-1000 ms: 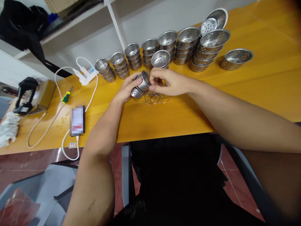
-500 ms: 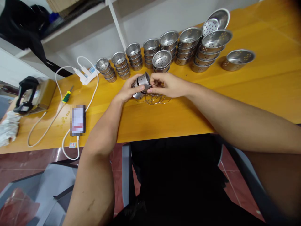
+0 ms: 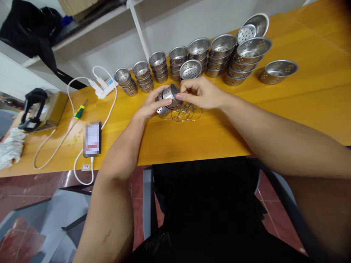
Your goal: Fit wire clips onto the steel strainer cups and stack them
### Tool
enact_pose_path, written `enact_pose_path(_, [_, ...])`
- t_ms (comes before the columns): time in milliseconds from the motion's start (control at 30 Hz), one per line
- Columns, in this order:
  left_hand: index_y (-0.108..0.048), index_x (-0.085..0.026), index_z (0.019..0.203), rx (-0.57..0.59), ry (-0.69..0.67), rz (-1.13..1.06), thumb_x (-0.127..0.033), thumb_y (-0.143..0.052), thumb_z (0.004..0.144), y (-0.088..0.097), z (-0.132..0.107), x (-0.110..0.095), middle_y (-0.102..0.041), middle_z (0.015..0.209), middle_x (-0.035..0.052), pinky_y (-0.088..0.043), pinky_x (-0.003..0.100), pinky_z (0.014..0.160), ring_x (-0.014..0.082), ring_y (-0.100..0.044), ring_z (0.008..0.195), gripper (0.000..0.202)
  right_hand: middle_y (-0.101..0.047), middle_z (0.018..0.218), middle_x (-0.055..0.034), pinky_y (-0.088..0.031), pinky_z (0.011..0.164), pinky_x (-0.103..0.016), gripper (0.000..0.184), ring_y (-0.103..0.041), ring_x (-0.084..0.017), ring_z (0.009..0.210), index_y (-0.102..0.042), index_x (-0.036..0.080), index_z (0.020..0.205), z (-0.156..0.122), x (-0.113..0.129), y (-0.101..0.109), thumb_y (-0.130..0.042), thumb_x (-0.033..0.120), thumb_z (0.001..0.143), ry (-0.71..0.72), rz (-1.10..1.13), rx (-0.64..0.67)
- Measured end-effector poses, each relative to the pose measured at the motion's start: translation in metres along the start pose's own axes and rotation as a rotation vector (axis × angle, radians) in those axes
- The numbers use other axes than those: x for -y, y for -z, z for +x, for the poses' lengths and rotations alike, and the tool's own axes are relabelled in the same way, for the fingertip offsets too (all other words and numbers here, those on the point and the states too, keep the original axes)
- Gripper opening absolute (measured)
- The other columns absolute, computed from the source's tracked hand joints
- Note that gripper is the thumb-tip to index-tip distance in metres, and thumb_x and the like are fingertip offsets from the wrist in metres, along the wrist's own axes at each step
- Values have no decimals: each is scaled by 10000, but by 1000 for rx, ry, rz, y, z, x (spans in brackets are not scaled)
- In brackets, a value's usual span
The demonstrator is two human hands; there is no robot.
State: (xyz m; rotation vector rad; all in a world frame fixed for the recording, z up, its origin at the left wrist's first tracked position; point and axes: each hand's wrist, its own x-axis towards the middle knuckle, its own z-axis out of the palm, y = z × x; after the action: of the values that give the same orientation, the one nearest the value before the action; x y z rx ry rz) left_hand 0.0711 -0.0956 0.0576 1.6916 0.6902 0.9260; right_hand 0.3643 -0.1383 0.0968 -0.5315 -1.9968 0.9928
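Note:
My left hand [image 3: 150, 105] is closed around a perforated metal cup [image 3: 168, 92], tilted with its mouth towards the right. Just below it, a second perforated piece [image 3: 163, 111] shows; I cannot tell whether it is held or resting on the table. At the cup's rim, my right hand [image 3: 205, 93] has thumb and forefinger pinched together; whatever lies between them is too small to make out. Several thin wire rings [image 3: 183, 116] lie in a loose heap under both hands. Another perforated cup [image 3: 190, 69] stands right behind my right hand.
Stacks of perforated cups [image 3: 199, 48] line the back of the yellow table [image 3: 192, 142], larger towards the right. A single wide cup [image 3: 279, 72] stands apart. To the left are a power strip [image 3: 105, 88], screwdriver [image 3: 79, 111], phone [image 3: 92, 139], white cables and small yellow rings [image 3: 76, 138].
My right hand has drawn slightly up and right from the cup's rim, and its fingers have shifted. The left hand still holds the cup. The whole view has moved a little.

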Motion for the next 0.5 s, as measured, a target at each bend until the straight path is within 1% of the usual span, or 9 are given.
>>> enact_pose_path(100, [-938, -336, 1410, -11, -1, -12, -883, -1184, 668, 0, -1, -1, -931, 1285, 36, -745, 526, 1179, 314, -923, 1204, 954, -563, 808, -32, -491, 727, -363, 950, -514, -223, 825, -639, 268, 851, 1, -1, -5, -937, 1165, 949, -74, 47, -66])
enact_pose_path(167, [-925, -326, 1422, -14, -2, -32, -920, -1162, 663, -3, -3, -3, -936, 1316, 54, -754, 552, 1194, 337, -928, 1242, 992, -564, 835, -38, -525, 727, -374, 967, -534, -230, 826, -623, 275, 876, 1, 2, -6, -909, 1196, 937, -116, 138, -124])
enact_pose_path(233, [-906, -312, 1436, -38, 6, -62, -965, -1124, 685, -7, -6, -5, -934, 1337, 74, -768, 577, 1193, 353, -933, 1256, 1018, -552, 868, -42, -576, 737, -393, 975, -564, -239, 837, -583, 282, 899, 0, 6, -4, -861, 1214, 956, -140, 248, -180])
enact_pose_path(300, [-889, -303, 1428, -106, 15, -84, -963, -1092, 745, -11, -8, -5, -923, 1320, 83, -776, 577, 1187, 339, -930, 1228, 971, -543, 869, -43, -578, 725, -402, 952, -555, -235, 823, -578, 284, 907, -2, 8, 0, -819, 1200, 1005, -154, 264, -194])
enact_pose_path(333, [-883, -301, 1410, -156, 17, -88, -948, -1080, 781, -12, -8, -4, -915, 1304, 84, -776, 569, 1184, 325, -923, 1209, 924, -550, 860, -42, -567, 721, -403, 932, -537, -227, 808, -603, 280, 910, -3, 7, 2, -821, 1179, 1027, -156, 205, -182])
enact_pose_path(400, [-869, -303, 1375, -266, 13, -85, -928, -1053, 840, -10, -6, 1, -899, 1295, 86, -769, 549, 1184, 307, -904, 1207, 843, -600, 863, -51, -574, 751, -417, 879, -529, -218, 795, -675, 264, 924, -6, 1, 6, -860, 1113, 1059, -149, -3, -140])
enact_pose_path(433, [-864, -306, 1364, -316, 5, -74, -934, -1035, 860, -7, -3, 5, -892, 1304, 88, -762, 542, 1192, 307, -895, 1231, 823, -648, 901, -63, -608, 795, -434, 832, -563, -224, 813, -715, 256, 951, -7, -3, 6, -891, 1059, 1074, -141, -118, -114])
enact_pose_path(500, [-857, -315, 1373, -391, -23, -35, -963, -1002, 881, 0, 2, 13, -881, 1343, 90, -740, 544, 1241, 322, -879, 1322, 827, -769, 1085, -108, -701, 964, -501, 685, -695, -274, 943, -790, 247, 1077, -10, -12, 3, -942, 915, 1107, -124, -302, -79])
